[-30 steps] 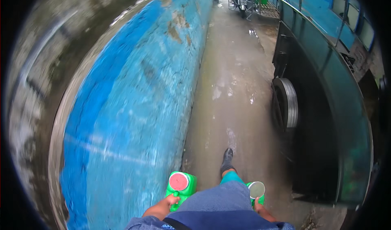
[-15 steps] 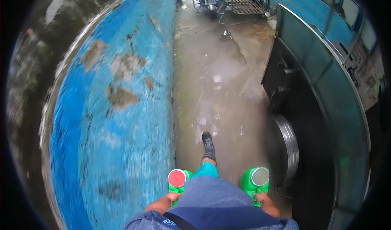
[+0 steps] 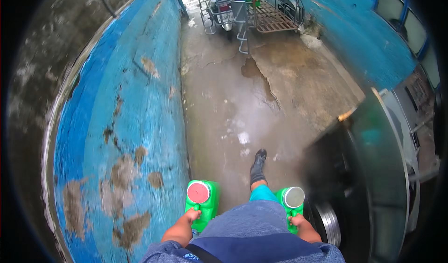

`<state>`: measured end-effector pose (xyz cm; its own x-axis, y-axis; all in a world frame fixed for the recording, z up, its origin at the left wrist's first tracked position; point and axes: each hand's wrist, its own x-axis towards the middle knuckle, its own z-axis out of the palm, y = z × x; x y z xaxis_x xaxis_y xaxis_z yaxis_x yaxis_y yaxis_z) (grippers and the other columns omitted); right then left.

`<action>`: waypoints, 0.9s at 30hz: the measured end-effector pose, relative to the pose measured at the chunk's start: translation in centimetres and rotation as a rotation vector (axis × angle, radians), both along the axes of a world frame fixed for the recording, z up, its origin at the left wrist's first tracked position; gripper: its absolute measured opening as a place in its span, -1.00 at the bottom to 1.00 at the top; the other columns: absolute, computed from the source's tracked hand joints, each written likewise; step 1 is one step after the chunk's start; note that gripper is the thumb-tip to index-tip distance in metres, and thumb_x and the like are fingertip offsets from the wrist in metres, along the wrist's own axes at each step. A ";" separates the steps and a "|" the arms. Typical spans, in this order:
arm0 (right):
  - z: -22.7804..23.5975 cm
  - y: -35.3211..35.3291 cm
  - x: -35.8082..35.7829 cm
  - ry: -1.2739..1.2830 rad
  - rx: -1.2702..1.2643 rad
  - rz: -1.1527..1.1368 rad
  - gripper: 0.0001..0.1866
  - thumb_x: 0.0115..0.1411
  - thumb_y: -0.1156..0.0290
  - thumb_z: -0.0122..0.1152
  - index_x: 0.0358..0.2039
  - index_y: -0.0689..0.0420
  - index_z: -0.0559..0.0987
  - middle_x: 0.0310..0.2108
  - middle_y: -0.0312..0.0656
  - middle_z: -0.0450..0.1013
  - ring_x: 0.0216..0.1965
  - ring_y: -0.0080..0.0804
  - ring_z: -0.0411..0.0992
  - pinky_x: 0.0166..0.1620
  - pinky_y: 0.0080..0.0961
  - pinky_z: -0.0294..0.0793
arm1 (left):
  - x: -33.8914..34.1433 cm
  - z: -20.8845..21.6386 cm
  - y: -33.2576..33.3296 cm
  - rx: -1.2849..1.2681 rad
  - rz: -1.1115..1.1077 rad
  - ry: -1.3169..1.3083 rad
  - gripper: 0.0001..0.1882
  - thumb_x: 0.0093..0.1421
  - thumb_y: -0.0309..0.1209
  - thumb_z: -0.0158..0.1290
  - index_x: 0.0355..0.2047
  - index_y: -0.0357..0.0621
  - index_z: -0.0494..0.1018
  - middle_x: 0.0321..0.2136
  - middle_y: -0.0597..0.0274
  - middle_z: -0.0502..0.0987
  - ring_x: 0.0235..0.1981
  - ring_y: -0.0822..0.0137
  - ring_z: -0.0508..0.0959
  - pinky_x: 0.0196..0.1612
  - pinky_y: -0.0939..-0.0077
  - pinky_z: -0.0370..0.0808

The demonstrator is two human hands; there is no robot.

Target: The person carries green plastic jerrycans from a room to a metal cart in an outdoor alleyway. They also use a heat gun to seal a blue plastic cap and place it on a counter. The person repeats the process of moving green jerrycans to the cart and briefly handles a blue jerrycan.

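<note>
My left hand (image 3: 192, 214) is closed round the handle of a green plastic jug (image 3: 211, 202) with a red lid, hanging at my left side near the blue wall. On the other side, my right hand (image 3: 296, 220) grips the handle of a second green jug (image 3: 282, 195), whose round lid is greyish white. Both jugs are upright, lids facing up. My body hides part of each. One dark boot (image 3: 258, 165) of mine is stepping forward on the wet floor between them.
A chipped blue wall (image 3: 135, 137) runs close along my left. A black vehicle (image 3: 336, 169) with a silver wheel rim stands close at right. Ahead is a motorcycle (image 3: 223, 11) with a metal sidecar rack (image 3: 275, 18). A puddle (image 3: 252, 69) lies on the concrete floor.
I have walked forward: the motorcycle and rack are nearer, and the black vehicle has slid back along my right. The other boot now leads. Both jugs are still in my hands.
</note>
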<state>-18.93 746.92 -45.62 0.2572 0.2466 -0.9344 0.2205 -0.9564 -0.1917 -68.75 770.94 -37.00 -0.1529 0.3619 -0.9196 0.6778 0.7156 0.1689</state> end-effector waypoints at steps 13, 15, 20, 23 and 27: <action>-6.6 38.6 18.5 -0.097 0.018 -0.245 -0.49 0.03 0.35 0.18 -0.02 0.36 0.40 -0.27 0.06 0.51 -0.28 -0.18 0.52 -0.26 -0.28 0.47 | 23.1 -0.6 46.8 -0.051 -0.171 -0.050 -0.85 0.08 -0.38 0.03 -0.38 -0.16 0.36 -0.51 0.22 0.41 -0.50 0.32 0.41 -0.36 0.29 0.39; -5.6 44.3 23.3 0.033 0.010 -0.343 -0.53 0.02 0.39 0.18 -0.05 0.34 0.40 -0.33 0.02 0.51 -0.34 -0.23 0.51 -0.28 -0.29 0.45 | 26.7 -2.3 51.8 -0.062 -0.244 -0.003 -0.82 0.06 -0.37 0.02 -0.35 -0.19 0.39 -0.56 0.25 0.38 -0.52 0.34 0.40 -0.41 0.31 0.37; -4.1 58.5 33.4 0.015 0.071 -0.547 -0.67 0.03 0.44 0.17 -0.19 0.28 0.40 -0.47 -0.10 0.46 -0.48 -0.34 0.44 -0.38 -0.33 0.41 | 38.7 -13.1 67.0 -0.136 -0.357 -0.169 -0.47 0.03 -0.19 0.08 -0.06 -0.30 0.41 -0.24 0.06 0.52 -0.25 0.19 0.51 -0.20 0.23 0.44; -3.2 68.3 41.5 -0.024 0.036 -0.536 -0.67 0.03 0.43 0.19 -0.20 0.28 0.40 -0.47 -0.10 0.46 -0.49 -0.34 0.44 -0.38 -0.33 0.42 | 49.1 -18.9 77.8 -0.129 -0.481 -0.236 -0.41 0.02 -0.10 0.11 -0.04 -0.29 0.43 -0.12 0.00 0.51 -0.14 0.15 0.51 -0.10 0.23 0.44; -0.9 79.9 52.6 -0.058 -0.077 -0.496 -0.67 0.04 0.42 0.19 -0.19 0.27 0.40 -0.47 -0.11 0.46 -0.50 -0.34 0.44 -0.37 -0.33 0.42 | 65.3 -19.3 94.7 -0.134 -0.666 -0.189 -0.45 0.02 -0.11 0.09 -0.13 -0.35 0.48 -0.17 -0.05 0.55 -0.19 0.14 0.55 -0.12 0.26 0.46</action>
